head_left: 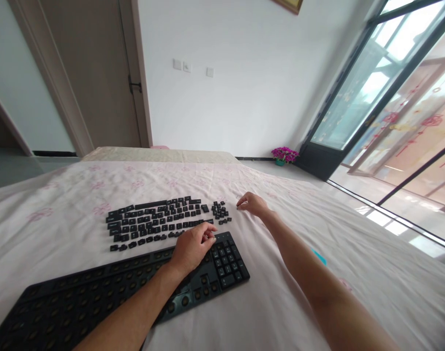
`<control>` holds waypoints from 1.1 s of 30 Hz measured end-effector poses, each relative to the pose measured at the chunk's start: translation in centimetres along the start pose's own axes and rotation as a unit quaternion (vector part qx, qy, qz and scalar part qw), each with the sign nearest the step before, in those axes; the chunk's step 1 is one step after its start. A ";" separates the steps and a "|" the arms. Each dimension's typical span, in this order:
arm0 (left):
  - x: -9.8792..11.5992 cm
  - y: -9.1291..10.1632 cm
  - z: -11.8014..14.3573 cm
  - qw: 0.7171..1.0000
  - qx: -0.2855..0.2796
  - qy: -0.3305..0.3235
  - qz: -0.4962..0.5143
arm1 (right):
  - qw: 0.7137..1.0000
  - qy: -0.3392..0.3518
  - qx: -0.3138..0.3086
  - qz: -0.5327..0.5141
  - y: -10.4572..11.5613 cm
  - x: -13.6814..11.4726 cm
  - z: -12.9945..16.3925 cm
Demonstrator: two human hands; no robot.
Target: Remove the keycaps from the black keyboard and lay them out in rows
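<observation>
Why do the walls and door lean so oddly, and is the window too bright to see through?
Head view: wide lens bends door frame and window outward; upper panes glare white; keyboard and loose keycaps stay evenly lit, shadows soft.

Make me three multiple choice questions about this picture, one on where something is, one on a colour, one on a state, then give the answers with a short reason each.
1. Where do the loose keycaps lie?
A. On the bedsheet beyond the keyboard
B. On the floor
C. In a box

2. What colour are the flowers by the glass door?
A. Yellow
B. Magenta
C. White

3. What state is the keyboard in?
A. All keys fitted
B. Most keys removed, number pad still fitted
C. Snapped in half

Answers: A, the caps sit in rows on the bedsheet past the left hand; B, the blooms are magenta; C is wrong, B holds, bare sockets show except near the number pad.
</observation>
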State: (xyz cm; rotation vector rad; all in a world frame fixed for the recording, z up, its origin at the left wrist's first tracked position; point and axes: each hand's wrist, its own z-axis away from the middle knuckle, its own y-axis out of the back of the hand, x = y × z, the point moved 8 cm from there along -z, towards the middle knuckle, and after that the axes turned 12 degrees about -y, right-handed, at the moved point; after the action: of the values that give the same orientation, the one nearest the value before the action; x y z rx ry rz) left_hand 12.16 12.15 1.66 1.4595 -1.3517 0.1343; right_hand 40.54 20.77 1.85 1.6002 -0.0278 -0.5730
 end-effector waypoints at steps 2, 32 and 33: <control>0.0 0.0 0.0 1.000 0.000 0.000 -0.003 | 1.000 0.003 -0.005 -0.004 -0.3 -0.2 -0.1; 0.2 0.1 0.0 1.000 -0.005 -0.001 -0.018 | 0.996 -0.011 0.003 -0.086 1.4 0.7 1.1; 0.2 0.2 0.0 1.000 -0.006 0.001 -0.019 | 0.995 -0.007 0.008 -0.095 2.0 0.3 1.7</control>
State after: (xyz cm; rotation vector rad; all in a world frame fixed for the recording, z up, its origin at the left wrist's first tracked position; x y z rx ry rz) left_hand 12.13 12.10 1.90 1.4733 -1.3211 0.1027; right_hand 40.77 18.83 3.61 1.6239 0.1114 -0.7334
